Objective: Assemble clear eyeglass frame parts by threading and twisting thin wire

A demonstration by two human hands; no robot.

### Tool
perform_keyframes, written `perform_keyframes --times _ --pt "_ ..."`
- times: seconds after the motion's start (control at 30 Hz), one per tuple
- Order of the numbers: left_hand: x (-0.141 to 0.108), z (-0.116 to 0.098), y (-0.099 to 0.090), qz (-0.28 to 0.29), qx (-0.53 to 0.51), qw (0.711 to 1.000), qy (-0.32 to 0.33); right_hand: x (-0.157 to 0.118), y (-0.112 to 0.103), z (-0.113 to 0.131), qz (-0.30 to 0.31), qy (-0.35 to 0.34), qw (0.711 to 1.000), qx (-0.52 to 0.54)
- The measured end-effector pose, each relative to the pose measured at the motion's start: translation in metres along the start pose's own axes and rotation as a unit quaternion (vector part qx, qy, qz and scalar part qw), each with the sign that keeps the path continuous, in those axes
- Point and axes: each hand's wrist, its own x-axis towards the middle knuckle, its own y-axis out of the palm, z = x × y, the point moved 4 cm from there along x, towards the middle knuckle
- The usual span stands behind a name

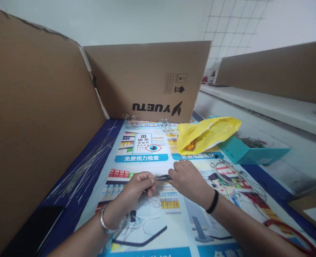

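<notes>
Left hand (pixel 138 188) and right hand (pixel 188 179) meet at a dark pliers-like tool (pixel 163 177) above a printed poster (pixel 142 158).
The right grips it; the left, fingertips pinched, meets its tip. Thin wires (pixel 83 169) lie off left, a yellow bag (pixel 214 130) beside a turquoise box (pixel 257 156).

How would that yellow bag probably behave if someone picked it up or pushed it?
The yellow bag would likely sag and fold when lifted, since its sides look thin and creased. It may be light for its size, as much of it appears to be slack sheet. Pushed rightward, it could crumple against the turquoise box beside it.
</notes>
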Motion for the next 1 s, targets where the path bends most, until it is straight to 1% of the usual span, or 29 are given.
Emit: perform_keyframes --times 0.37,0.5,0.63,0.77,1.0 --pt "0.0003 0.0018 -0.002 0.006 0.022 1.0 -0.007 0.0005 0.0049 0.0015 0.029 -0.004 1.0 -0.001" --pt "-0.0002 0.0011 -0.0014 0.014 0.013 1.0 -0.004 0.0013 0.0049 0.0005 0.026 0.002 1.0 0.014" --pt "-0.0001 -0.0002 -0.001 0.006 0.007 1.0 -0.008 0.0015 0.0041 -0.0006 0.02 0.006 0.999 0.027" --pt "-0.0002 -0.0004 -0.0013 -0.005 0.009 1.0 -0.014 0.0009 0.0029 -0.001 0.019 -0.003 1.0 0.008" --pt "-0.0008 -0.0006 -0.0006 0.001 0.013 1.0 -0.016 0.0006 0.001 0.0021 0.022 -0.011 1.0 -0.007"
